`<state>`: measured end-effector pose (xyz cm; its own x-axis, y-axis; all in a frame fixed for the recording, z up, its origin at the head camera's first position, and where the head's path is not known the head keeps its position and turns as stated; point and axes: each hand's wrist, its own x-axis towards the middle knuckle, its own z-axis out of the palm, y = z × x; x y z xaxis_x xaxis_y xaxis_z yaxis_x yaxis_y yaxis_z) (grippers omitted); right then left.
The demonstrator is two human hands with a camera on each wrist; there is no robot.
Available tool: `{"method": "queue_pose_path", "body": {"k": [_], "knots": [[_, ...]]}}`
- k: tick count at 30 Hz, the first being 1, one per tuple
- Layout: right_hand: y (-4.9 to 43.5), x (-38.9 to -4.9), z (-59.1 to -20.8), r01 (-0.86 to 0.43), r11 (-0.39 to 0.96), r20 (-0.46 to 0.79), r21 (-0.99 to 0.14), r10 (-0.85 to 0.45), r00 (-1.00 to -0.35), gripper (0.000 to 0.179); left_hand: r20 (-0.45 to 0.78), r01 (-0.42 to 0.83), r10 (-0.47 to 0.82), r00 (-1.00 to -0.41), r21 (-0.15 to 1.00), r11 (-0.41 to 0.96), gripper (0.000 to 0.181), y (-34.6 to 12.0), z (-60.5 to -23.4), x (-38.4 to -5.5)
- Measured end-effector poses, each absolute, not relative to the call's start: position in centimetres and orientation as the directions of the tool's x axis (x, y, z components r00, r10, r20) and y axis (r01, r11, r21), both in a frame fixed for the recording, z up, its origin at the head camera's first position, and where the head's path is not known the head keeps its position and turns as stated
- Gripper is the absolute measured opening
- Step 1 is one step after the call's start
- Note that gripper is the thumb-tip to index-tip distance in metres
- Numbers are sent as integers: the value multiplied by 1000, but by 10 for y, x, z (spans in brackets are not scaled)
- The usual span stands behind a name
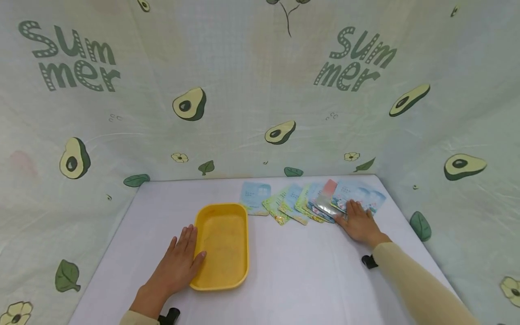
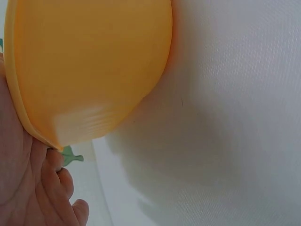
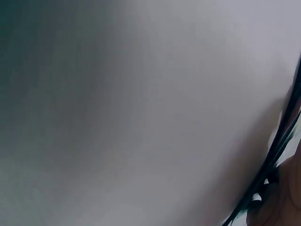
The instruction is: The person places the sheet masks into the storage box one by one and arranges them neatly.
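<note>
While resting L hand (image 1: pixel 178 259) along L rim of yellow tray (image 1: pixel 221 248), shows L grip wide: fingers straight outside rim, thumb over edge. Has tray sitting slightly L of centre on worktop (image 1: pixel 300 271). Has R hand (image 1: pixel 361 225) laid on blue packets (image 1: pixel 353 192) at far R, thumb at pink-and-silver packet (image 1: pixel 327 196); can't tell R grip's state, pinching vs just pressing. Shows blue/green packets (image 1: pixel 292 201) fanned & overlapping btwn R hand & tray, w/ pale-blue packet (image 1: pixel 255 198) by tray's far R corner. Backed by avocado-print cloth (image 1: pixel 243 90).
</note>
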<state>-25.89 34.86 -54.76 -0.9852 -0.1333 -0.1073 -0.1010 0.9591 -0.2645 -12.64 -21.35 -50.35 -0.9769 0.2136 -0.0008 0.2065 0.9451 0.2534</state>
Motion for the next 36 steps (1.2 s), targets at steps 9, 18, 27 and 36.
{"method": "queue_pose_path", "body": {"k": [9,18,27,36], "knots": [[303,-230,-545,-292,940,-56,-177,-306,-951,96,12,209,213,-977,257,943,79,-215,-504,-127],[256,-186,-545,-470,873,-63,-134,-481,-875,94,14,227,231,-973,245,942,78,-218,-502,-129],[238,-156,-542,-510,847,-105,-154,-527,-844,92,11,234,238,-971,229,945,79,-213,-504,-132],[242,-147,-545,-531,836,-58,-139,-542,-838,89,35,229,226,-973,166,959,73,-205,-506,-130]]}}
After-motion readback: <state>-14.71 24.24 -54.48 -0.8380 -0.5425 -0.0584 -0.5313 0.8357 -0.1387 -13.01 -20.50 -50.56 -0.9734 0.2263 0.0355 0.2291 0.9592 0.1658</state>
